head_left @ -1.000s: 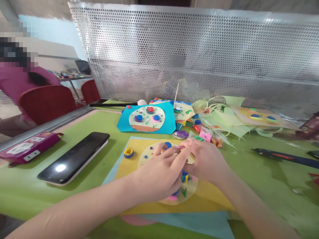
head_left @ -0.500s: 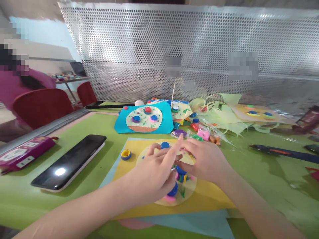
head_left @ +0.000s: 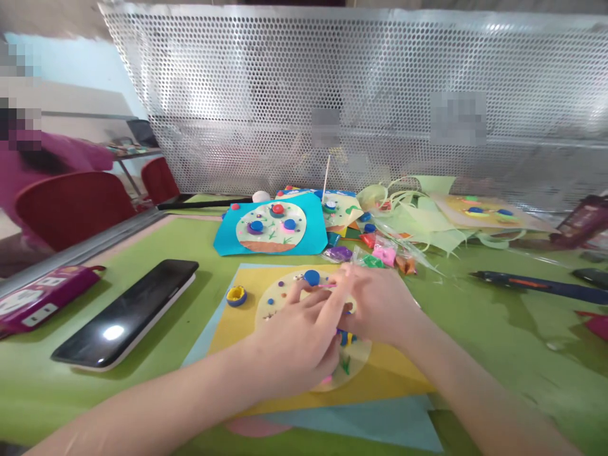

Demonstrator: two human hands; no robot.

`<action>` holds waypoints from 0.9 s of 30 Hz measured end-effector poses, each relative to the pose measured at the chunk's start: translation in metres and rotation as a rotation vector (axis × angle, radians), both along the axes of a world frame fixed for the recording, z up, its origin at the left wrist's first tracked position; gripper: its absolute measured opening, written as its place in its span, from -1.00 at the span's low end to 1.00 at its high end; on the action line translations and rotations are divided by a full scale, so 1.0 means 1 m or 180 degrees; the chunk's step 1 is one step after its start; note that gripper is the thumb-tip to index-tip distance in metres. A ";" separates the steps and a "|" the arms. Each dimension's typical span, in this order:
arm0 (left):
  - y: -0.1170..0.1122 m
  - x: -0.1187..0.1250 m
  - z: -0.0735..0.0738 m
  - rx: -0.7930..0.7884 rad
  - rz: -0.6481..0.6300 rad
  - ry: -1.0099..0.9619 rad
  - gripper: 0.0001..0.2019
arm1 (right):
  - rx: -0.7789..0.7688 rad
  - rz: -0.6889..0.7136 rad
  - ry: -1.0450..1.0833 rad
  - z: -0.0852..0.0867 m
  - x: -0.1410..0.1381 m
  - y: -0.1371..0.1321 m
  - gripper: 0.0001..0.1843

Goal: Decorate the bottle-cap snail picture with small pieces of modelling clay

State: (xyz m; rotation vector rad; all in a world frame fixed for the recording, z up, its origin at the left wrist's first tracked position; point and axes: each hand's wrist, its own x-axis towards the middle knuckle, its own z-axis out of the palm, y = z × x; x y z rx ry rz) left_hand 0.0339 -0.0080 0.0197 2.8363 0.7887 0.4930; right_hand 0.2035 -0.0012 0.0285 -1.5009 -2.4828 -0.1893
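Note:
Over a cream paper circle (head_left: pixel 285 288) on a yellow sheet (head_left: pixel 232 354), my two hands meet. My left hand (head_left: pixel 304 332) has its fingers bent and its index fingertip against the right hand. My right hand (head_left: pixel 380 304) is closed, its fingertips mostly covered by the left. Whatever lies between the fingers is too hidden to make out. The circle carries small clay dots, a blue cap (head_left: pixel 312 277), a blue and yellow clay piece (head_left: pixel 349 338) and a green grass shape (head_left: pixel 346 364). Left of the circle sits a blue cap filled with yellow clay (head_left: pixel 236 296).
A phone (head_left: pixel 128 313) and a purple pouch (head_left: pixel 45 297) lie at left. Behind the sheet are a finished-looking blue card (head_left: pixel 223 237), clay packets (head_left: pixel 384 252) and pale paper strips (head_left: pixel 432 221). A pen (head_left: pixel 532 285) lies right. A person in pink sits far left.
My right hand has moved slightly left and closed in against the left hand, covering more of the circle's middle. The whole view has shifted a little.

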 end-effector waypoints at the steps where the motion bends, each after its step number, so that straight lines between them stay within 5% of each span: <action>1: 0.000 0.000 -0.001 -0.0008 -0.0031 0.0011 -0.14 | -0.0022 0.0025 -0.0020 0.000 -0.001 -0.001 -0.70; 15: -0.002 -0.002 0.001 -0.0611 0.0029 -0.0179 -0.17 | -0.0125 0.0043 -0.0055 0.002 -0.001 -0.002 -0.66; 19: 0.002 -0.013 0.007 -0.1340 0.0256 -0.0476 -0.24 | -0.0086 -0.0008 0.0142 -0.002 0.013 0.001 -0.56; 27: 0.010 -0.014 0.001 -0.3560 0.0267 -0.1303 -0.18 | -0.0367 -0.0005 0.0346 -0.003 0.020 0.000 -0.60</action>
